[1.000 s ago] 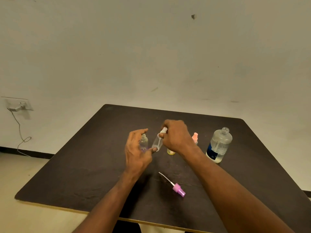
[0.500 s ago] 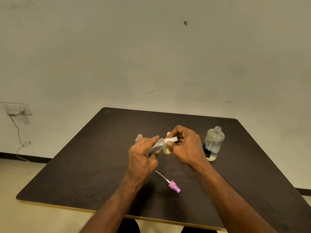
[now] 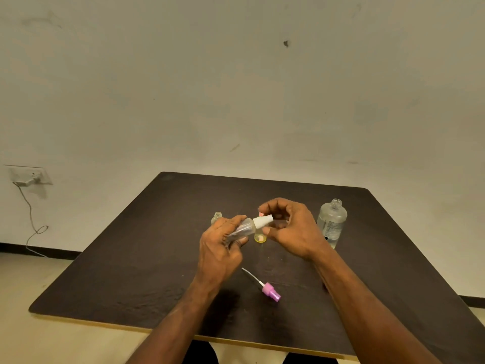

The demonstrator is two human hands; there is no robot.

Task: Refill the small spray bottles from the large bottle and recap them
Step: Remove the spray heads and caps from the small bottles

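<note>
1. I see the left hand point(image 3: 220, 248) wrapped around a small clear bottle point(image 3: 242, 229). The bottle is tipped on its side above the table point(image 3: 131, 258), with its white cap point(image 3: 262, 222) pointing right.
2. A second ago the right hand had the cap end and the left hand was only reaching in. Now the left hand has the bottle's body all to itself.
3. The right hand point(image 3: 291, 229) has let go a bit. Its fingers are curled loosely just beside the cap, and I cannot tell if a fingertip touches it. It holds nothing that I can see.
4. I think this means the cap is about to be twisted off, so this bottle can be filled. It could also be a cap being put back on; I cannot tell which.
5. The big bottle point(image 3: 331, 223) stands open at the right, near the right wrist. It is partly full.
6. A small open bottle point(image 3: 216, 217) stands behind the left hand. A yellow bottle point(image 3: 260, 237) stands between the hands, with something pink showing above it.
7. A pink sprayer point(image 3: 270, 291) with its thin tube lies loose on the near side. That one has to go back on a bottle later.
8. The big bottle has a dark label, but the writing is too small to read. I see no other words.
</note>
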